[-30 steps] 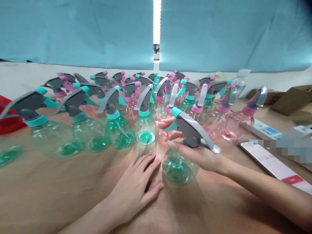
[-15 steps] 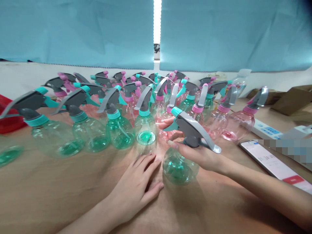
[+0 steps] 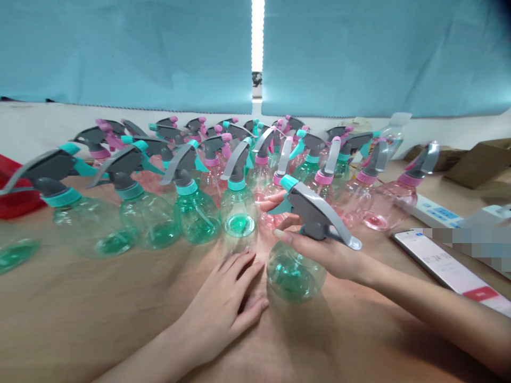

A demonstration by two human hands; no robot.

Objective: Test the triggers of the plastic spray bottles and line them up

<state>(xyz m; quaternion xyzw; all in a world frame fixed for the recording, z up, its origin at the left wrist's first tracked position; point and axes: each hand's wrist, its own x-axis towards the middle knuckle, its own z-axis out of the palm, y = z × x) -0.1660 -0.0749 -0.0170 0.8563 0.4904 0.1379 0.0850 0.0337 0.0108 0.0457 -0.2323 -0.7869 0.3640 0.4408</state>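
View: head, the only 1.
Right hand: the right hand (image 3: 331,258) is wrapped around the neck of a green spray bottle (image 3: 295,276), thumb on the near side and fingers reaching round the far side.
Held bottle: roughly upright over the middle of the desk (image 3: 120,324), nearer than the rows behind it; whether its base touches the surface cannot be told. Its grey spray head (image 3: 315,210) has a turquoise nozzle toward the far left, with the grey tail toward the near right corner.
Left hand: the left hand (image 3: 227,298) lies palm down on the desk, fingers lightly spread and holding nothing, just beside the held bottle.
Front row: 4 green bottles (image 3: 197,218) with turquoise collars stand left of the held bottle; a green base (image 3: 18,252) shows at the picture's left border.
Rows behind: more bottles, green and pink, crowd toward the far edge; pink bottles (image 3: 393,205) stand on the right.
Right side of the desk: a phone (image 3: 443,266) lies with its screen lit, digits blurred; beyond it are a white strip (image 3: 435,213) and a brown box (image 3: 479,162).
Left side: a red object (image 3: 18,202), partly hidden.
Back: blue cloth (image 3: 120,53) and a lit strip lamp (image 3: 257,37).
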